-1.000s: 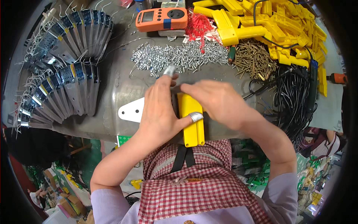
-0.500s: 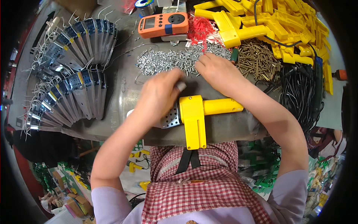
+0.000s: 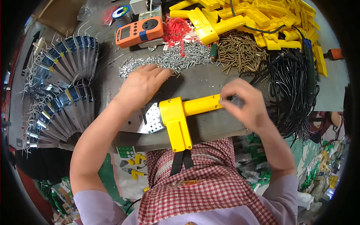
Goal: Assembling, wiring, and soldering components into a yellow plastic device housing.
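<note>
Yellow casing [image 3: 175, 127] at near edge of table [image 3: 210, 127], perforated plate [image 3: 153, 119] jutting from its left. Left hand [image 3: 142, 84] half-curled, fingertips by the silver screws [image 3: 189, 56]; cannot tell if anything is held. Right hand [image 3: 244, 105] loosely curled, thumb and forefinger at tip of handle [image 3: 202, 105]; cannot tell if a small part is pinched

The right hand [image 3: 247, 104] has moved from silver screws [image 3: 197, 54] to the yellow handle [image 3: 201, 105] — seemingly touching it.
</note>
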### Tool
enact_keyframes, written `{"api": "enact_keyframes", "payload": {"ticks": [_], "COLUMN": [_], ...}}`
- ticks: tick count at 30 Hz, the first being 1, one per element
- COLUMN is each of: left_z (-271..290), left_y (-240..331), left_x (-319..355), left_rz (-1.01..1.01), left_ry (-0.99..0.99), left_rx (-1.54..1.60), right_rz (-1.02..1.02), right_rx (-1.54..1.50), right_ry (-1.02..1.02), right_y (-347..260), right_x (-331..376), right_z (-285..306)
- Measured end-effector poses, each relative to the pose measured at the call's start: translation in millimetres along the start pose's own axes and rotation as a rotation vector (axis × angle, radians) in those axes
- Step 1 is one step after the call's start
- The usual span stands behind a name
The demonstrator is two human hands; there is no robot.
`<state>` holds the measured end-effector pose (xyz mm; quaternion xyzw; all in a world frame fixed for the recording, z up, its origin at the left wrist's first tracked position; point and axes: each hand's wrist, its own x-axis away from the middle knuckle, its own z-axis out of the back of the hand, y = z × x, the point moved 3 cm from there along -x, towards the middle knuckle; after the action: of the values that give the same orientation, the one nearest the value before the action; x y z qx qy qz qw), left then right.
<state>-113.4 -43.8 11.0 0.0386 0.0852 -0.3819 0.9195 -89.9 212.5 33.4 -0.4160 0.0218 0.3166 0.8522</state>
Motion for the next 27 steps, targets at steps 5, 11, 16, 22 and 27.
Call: {"api": "enact_keyframes", "payload": {"ticks": [5,11,16,22,27], "left_z": [12,5,-1,-6,-7], "left_y": [12,59,63,83,82], "left_x": [-14,-67,-78,-62,-62], "left_rz": [0.273,0.238,0.35,0.199,0.252], "left_ry": [0.207,-0.075,-0.21,0.105,0.122], "left_rx": [0.366,0.888,1.018,0.648,0.637], "right_rz": [0.166,0.275,0.166,0.191,0.189], "right_rx": [0.268,0.432,0.216,0.161,0.163], "right_ry": [0.13,0.182,0.106,-0.005,-0.01], "right_y": [0,4,8,10,15], "right_x": [25,45,44,33,35], "right_z": [-18,-30,-20,-7,-7]}}
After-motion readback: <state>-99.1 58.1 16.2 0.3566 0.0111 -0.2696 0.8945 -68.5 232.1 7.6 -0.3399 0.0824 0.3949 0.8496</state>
